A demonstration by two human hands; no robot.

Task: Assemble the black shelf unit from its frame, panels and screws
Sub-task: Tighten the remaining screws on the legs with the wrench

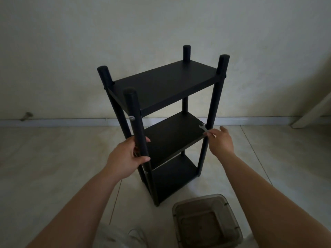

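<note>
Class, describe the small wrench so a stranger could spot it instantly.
Start at the black shelf unit standing before the wall. On its middle shelf's right end, the right hand pinches a small wrench, the only pale metal tool against the black panels.

1. We've got a pale tiled floor [53, 167] under everything, with thin grout lines running across it and a light skirting strip where it meets the wall.
2. The black shelf unit [166, 133] stands upright on the tiles on its four round posts, three panels stacked one above another, roughly mid-frame and near the wall.
3. Just in front of it, towards us and slightly right, sits a clear brownish plastic container [206, 221], square with rounded corners, directly on the floor. We can't tell what's inside.
4. Over by the left skirting there's a small greyish thing [26, 116], too blurry for us to name.
</note>
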